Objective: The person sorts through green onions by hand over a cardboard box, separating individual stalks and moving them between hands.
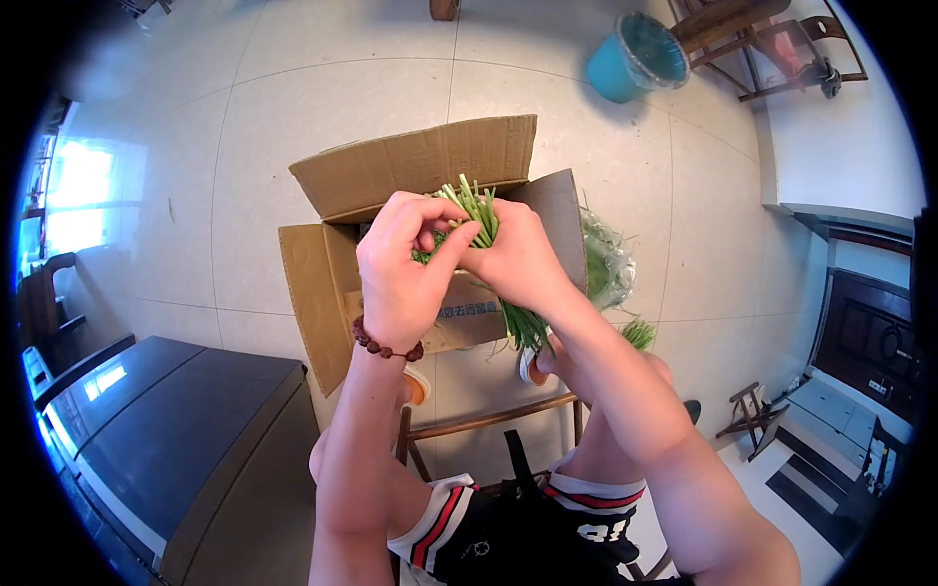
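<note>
My right hand (pixel 516 252) is closed around a bunch of chives (pixel 477 207). Their pale cut ends point up and away, and the long green leaves hang below the wrist. At the near side of those ends, my left hand (pixel 403 262), with a beaded bracelet (pixel 386 344) on its wrist, has curled fingers and a thumb pinching at the stalks. Exactly which stalks it grips is partly hidden by the fingers. Both hands are above an open cardboard box (pixel 415 164) on the floor, its flaps spread outward. Some green bits show between the hands.
Right of the box lies a clear plastic bag (pixel 610 262) with greens, and more green leaves (pixel 637 334) are beside my leg. A blue bucket (pixel 621 64) with a liner stands at the far right. A dark cabinet (pixel 186 430) is at the left, and a wooden chair (pixel 752 44) back right.
</note>
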Demonstrator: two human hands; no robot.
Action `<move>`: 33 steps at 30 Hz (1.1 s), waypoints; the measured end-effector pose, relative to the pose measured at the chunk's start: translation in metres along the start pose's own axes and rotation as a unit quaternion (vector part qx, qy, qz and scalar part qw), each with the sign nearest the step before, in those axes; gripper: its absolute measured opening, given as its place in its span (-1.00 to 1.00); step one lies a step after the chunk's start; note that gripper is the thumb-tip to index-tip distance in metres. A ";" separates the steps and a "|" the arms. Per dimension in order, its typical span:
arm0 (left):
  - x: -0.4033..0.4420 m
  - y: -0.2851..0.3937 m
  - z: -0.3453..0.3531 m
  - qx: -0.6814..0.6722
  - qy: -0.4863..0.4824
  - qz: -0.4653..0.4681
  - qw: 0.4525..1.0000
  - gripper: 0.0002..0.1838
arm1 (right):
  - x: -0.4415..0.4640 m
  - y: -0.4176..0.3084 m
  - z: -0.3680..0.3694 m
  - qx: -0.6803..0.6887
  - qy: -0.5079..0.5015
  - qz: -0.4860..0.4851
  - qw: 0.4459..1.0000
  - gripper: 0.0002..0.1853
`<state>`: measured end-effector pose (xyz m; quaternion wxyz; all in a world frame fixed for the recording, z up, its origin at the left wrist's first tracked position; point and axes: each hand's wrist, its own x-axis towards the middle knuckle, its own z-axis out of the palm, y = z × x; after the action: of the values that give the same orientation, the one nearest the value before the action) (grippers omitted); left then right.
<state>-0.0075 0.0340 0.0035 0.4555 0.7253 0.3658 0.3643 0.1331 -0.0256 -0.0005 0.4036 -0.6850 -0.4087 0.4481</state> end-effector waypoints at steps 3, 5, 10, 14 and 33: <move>0.000 -0.005 -0.001 -0.036 0.000 -0.033 0.999 -0.89 | 0.000 0.001 -0.003 0.012 -0.009 0.011 1.000 -0.71; -0.001 -0.005 -0.003 -0.048 0.006 -0.068 0.997 -0.91 | 0.000 -0.003 -0.005 -0.009 -0.015 0.040 0.999 -0.72; 0.000 -0.009 -0.002 -0.083 0.034 -0.145 0.985 -0.91 | -0.006 -0.007 -0.002 -0.013 0.010 0.033 0.999 -0.68; 0.003 -0.005 -0.005 -0.098 0.025 -0.075 0.992 -0.88 | -0.007 -0.007 -0.003 -0.010 0.029 -0.030 0.999 -0.67; -0.004 -0.006 0.002 0.043 -0.102 0.071 0.991 -0.23 | -0.009 0.016 0.007 -0.233 -0.011 -0.180 0.956 -0.69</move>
<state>-0.0086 0.0316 -0.0038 0.4319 0.8018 0.2800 0.3037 0.1275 -0.0383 -0.0140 0.3026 -0.6703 -0.6223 0.2680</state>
